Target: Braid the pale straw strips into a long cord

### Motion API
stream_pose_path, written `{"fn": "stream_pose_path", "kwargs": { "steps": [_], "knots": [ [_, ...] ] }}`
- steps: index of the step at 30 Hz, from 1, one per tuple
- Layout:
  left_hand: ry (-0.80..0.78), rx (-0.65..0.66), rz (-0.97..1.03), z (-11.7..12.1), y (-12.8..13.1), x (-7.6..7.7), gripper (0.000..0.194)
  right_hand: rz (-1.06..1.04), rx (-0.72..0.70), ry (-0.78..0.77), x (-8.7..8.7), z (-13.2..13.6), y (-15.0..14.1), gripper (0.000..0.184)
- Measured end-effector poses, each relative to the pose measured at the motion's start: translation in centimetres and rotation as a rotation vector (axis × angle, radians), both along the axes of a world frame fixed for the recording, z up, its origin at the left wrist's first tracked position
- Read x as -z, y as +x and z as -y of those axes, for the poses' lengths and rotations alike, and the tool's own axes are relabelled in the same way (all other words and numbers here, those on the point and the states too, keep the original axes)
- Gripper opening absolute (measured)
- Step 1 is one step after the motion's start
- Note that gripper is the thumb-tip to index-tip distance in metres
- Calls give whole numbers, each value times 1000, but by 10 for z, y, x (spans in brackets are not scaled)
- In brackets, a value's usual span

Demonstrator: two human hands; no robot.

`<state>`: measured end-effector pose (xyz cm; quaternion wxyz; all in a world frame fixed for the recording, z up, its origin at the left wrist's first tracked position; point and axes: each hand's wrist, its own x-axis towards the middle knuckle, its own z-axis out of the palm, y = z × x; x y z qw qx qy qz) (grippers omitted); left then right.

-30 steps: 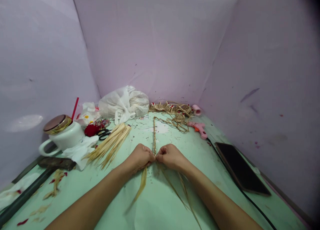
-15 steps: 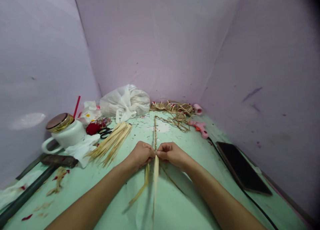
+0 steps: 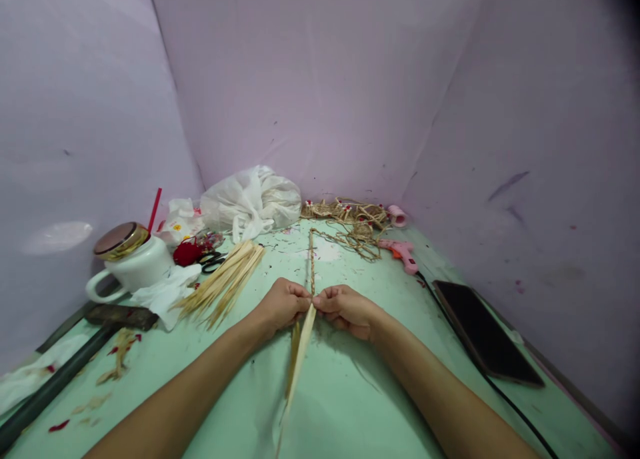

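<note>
A thin tan braid point(image 3: 313, 266) of dried plant fibre runs straight away from me over the pale green table, its far end bending right toward a tangled pile. My left hand point(image 3: 286, 306) pinches the near end of this braid from the left. Pressed close on the other side, my right hand point(image 3: 346, 307) grips the same spot between thumb and fingers. Below the fingertips hang loose flat fibre strips point(image 3: 303, 352), one pale and wide, another darker and yellowish. The exact crossing of strands is hidden by my fingertips.
Left: a bundle of dry strips point(image 3: 225, 279), scissors point(image 3: 213, 262), red yarn point(image 3: 187, 253), a white mug point(image 3: 140, 266) and a hammer point(image 3: 120, 318). Behind: a white plastic bag point(image 3: 253, 202) and braided cord pile point(image 3: 350, 212). Right: a pink glue gun point(image 3: 403, 254) and a phone point(image 3: 485, 332).
The pale strip has swung left beside the yellowish one. The thin dark strand that stuck out below my right hand no longer shows there. Both hands stay at the braid's end.
</note>
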<state>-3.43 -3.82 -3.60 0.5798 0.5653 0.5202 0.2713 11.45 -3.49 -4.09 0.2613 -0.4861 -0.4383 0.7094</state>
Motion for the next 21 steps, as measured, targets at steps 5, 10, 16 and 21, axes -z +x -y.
{"fn": "stream_pose_path", "kwargs": {
  "steps": [5,10,16,21],
  "knots": [
    [42,204,-143,-1,-5,-7,15,88,23,41,6,-3,1,14],
    [107,76,-369,0,-8,-15,15,135,51,59,6,-2,-1,15],
    [337,67,-634,23,10,-20,20,6,113,-46,2,-1,-3,11],
    [591,118,-1026,50,29,-13,27,32,127,-56,7,-2,-2,5]
  ]
}}
